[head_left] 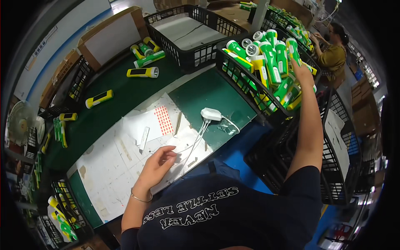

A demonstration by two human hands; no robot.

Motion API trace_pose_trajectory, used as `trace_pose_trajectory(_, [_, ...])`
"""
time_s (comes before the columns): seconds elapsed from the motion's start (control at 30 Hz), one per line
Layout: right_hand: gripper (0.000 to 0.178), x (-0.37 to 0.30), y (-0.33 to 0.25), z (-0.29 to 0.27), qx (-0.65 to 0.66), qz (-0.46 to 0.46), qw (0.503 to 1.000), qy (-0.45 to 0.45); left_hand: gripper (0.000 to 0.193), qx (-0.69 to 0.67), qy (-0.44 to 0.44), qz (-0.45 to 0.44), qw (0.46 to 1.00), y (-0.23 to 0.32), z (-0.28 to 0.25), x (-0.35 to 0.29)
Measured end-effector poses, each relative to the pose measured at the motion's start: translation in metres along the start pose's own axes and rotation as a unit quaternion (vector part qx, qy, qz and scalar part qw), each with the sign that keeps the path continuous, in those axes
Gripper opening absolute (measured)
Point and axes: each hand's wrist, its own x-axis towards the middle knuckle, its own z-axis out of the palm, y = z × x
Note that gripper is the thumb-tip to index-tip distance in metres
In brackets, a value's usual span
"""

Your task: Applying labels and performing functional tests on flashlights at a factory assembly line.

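Note:
My right hand point(303, 73) reaches into a black crate point(250, 98) heaped with green, white and yellow flashlights. Its fingers are closed round a green and white flashlight point(293, 48) at the right side of the heap; the palm side is hidden. Low over the white work sheet point(112, 166), my left hand point(158, 164) is loosely curled with nothing in it, fingers and thumb apart. Just beyond it lie a utility knife point(144, 139) and a sheet of red stickers point(163, 120). A white plug adapter point(211, 114) with white cables rests on the green tabletop to its right.
Several flashlights point(143, 72) lie on the green belt beyond the work sheet. A black crate point(196, 54) lined with paper stands at the back, beside a cardboard box point(112, 37). Stacked crates point(333, 146) stand at my right. A co-worker point(333, 52) sits at the far right.

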Motion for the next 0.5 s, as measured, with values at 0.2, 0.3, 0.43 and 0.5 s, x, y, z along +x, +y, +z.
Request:
trace_pose_trajectory(0.2, [0.077,-0.007,-0.055,-0.031,-0.136,-0.027,0.988,0.070,0.036,0.010,0.012,-0.009,1.000,0.005,-0.010,0.014])
trace_pose_trajectory(0.3, [0.052,-0.048,-0.125,-0.040,0.067,-0.267,0.950,0.150,0.035,0.037,0.004,-0.024,0.999,0.005,-0.015,0.022])
trace_pose_trajectory(0.43, [0.034,-0.140,-0.260,0.022,0.236,-0.505,0.830,0.005,0.034,0.041,0.012,-0.001,0.999,0.001,-0.019,0.016])
trace_pose_trajectory(0.5, [0.037,-0.185,-0.315,0.059,0.159,-0.526,0.830,-0.093,0.034,0.025,0.037,0.007,0.999,-0.006,-0.022,0.004])
